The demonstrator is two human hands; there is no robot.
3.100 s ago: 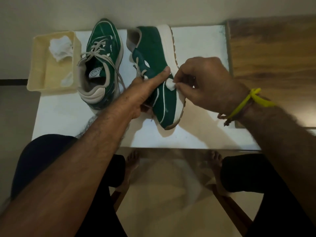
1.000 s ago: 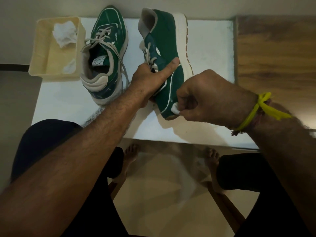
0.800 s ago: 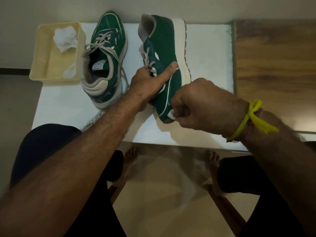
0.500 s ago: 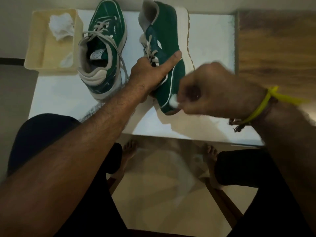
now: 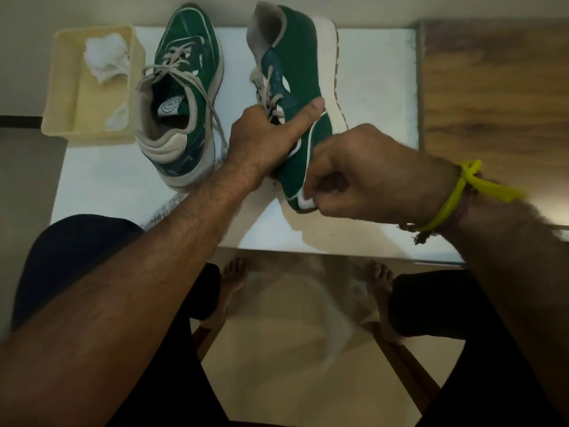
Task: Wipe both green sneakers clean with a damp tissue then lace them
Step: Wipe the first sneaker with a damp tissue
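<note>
Two green sneakers are seen on a white table top. The left sneaker is set upright, its toe pointing away from the person and its loose laces trailing toward the near side. The right sneaker is tipped onto its side, so that its pale sole faces right and its toe points toward the person. It is gripped at the laced middle by the left hand, with the thumb laid straight across the green upper and the fingers curled out of sight behind it. A small white wad of tissue is pinched in the curled fingers of the right hand and is pressed against the toe of the tipped sneaker. A yellow band is worn on the right wrist. A cream tray is placed just beside the upright sneaker, at the table's far left corner, and two crumpled tissues are held in it.
</note>
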